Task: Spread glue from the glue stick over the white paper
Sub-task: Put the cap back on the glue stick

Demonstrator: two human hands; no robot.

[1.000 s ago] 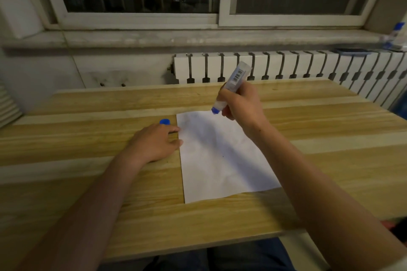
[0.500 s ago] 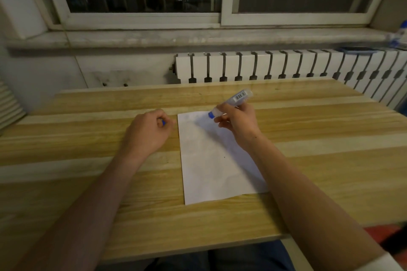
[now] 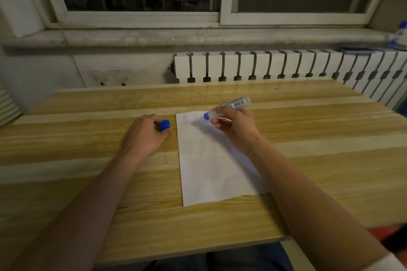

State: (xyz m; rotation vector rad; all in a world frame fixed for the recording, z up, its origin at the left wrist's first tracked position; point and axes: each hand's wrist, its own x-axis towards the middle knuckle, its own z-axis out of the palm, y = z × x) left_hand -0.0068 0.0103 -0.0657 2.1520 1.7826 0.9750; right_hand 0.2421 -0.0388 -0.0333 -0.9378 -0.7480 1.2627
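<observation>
— What's changed?
— My left hand [image 3: 147,136] has picked up the blue cap [image 3: 164,125], pinched beside the white paper [image 3: 211,160] at the table's [image 3: 88,182] middle. My right hand [image 3: 236,126] grips the glue stick [image 3: 229,106], now tipped low over the paper's far edge.
— Meaning?
— Spreading seems finished; capping next.

The paper [image 3: 211,160] lies on the tabletop [image 3: 88,182] before you, your left hand [image 3: 144,136] just left of it holding the cap [image 3: 164,125]. Your right hand [image 3: 236,126] holds the glue stick [image 3: 229,106] over the paper's far edge. Behind the tabletop stands the radiator [image 3: 286,65], below the windowsill [image 3: 198,36].
</observation>
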